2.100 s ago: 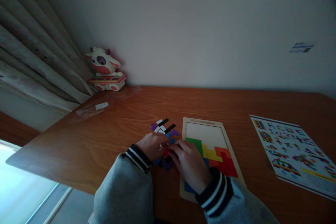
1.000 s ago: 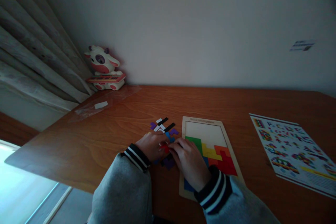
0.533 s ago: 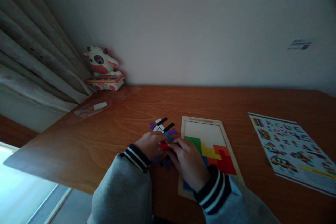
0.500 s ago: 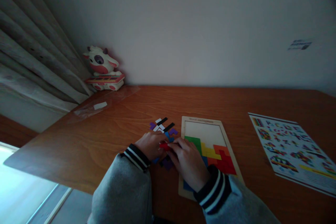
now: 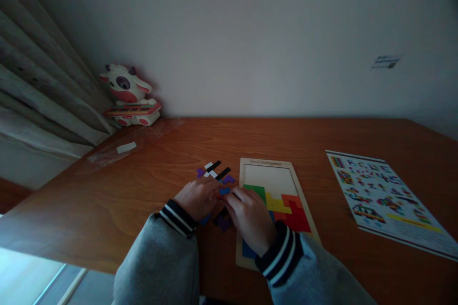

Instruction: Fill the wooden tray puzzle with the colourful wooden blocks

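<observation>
My left hand is bent over the loose pieces left of the wooden puzzle board; its fingertips are hidden. Close beside it, my right hand reaches over the board's left edge with its fingers drawn together. A small bit of red shows between the two hands, too little to tell which one holds it. Around them lie black pieces, white pieces, purple pieces and a blue piece. Green, yellow, orange, red and blue pieces fill the board's lower part.
A printed sheet with colourful pictures lies on the wooden table to the right. At the back left sits a cow toy with a keyboard, beside a curtain. Clear tape with a white label is near the left edge.
The view has shifted slightly, so the table items appear further left. The red piece that showed plainly between my hands is now mostly hidden, and my fingers have changed position slightly.
</observation>
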The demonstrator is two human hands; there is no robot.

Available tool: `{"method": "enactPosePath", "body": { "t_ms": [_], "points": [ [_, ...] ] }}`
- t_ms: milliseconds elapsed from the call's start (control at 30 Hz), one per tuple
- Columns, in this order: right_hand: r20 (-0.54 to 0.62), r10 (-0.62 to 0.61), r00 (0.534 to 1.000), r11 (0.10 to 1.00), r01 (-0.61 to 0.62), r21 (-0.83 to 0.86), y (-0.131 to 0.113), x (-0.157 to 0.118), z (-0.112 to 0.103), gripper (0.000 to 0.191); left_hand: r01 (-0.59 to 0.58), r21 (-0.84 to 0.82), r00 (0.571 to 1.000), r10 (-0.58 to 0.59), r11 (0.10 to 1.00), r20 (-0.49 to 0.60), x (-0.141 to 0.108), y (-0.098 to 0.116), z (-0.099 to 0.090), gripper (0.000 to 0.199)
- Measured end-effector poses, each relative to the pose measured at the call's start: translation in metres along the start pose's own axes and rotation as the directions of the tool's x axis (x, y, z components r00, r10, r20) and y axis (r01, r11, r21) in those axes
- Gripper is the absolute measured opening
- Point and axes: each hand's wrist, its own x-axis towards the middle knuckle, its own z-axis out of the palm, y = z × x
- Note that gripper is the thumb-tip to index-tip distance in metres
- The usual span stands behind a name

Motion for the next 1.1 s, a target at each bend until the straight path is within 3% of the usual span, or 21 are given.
{"method": "enactPosePath", "body": {
  "t_ms": [133,233,400,567,800,933,1100],
  "points": [
    [-0.042,0.065,0.997,0.997,-0.064,0.03,0.01,0.002,-0.017,0.011,0.025,0.071,0.953,-0.002,0.997,-0.301,0.003,0.005,-0.003,0.031],
    [-0.052,0.111,0.992,0.99,-0.106,0.088,0.03,0.0,-0.037,0.01,-0.022,0.108,0.921,0.062,0.994,-0.385,0.007,0.012,0.001,0.028],
    [-0.022,0.194,0.981,0.956,-0.184,0.227,0.084,-0.011,-0.068,0.012,-0.221,0.055,0.943,0.228,0.974,-0.243,0.016,0.033,0.019,0.024],
    [0.108,0.236,0.966,0.909,-0.258,0.328,0.12,-0.025,-0.076,0.009,-0.304,-0.039,0.947,0.297,0.952,-0.121,0.022,0.057,0.04,0.023],
    [0.238,0.226,0.945,0.894,-0.298,0.335,0.124,-0.029,-0.069,0.014,-0.372,-0.06,0.928,0.371,0.926,-0.032,0.023,0.074,0.062,0.033],
    [0.183,0.217,0.959,0.91,-0.266,0.318,0.124,-0.028,-0.06,0.015,-0.375,-0.032,0.927,0.374,0.926,-0.034,0.023,0.076,0.067,0.03],
    [0.14,0.194,0.971,0.952,-0.221,0.213,0.123,-0.028,-0.052,0.029,-0.381,-0.017,0.924,0.38,0.924,-0.037,0.024,0.075,0.067,0.029]
  ]
}}
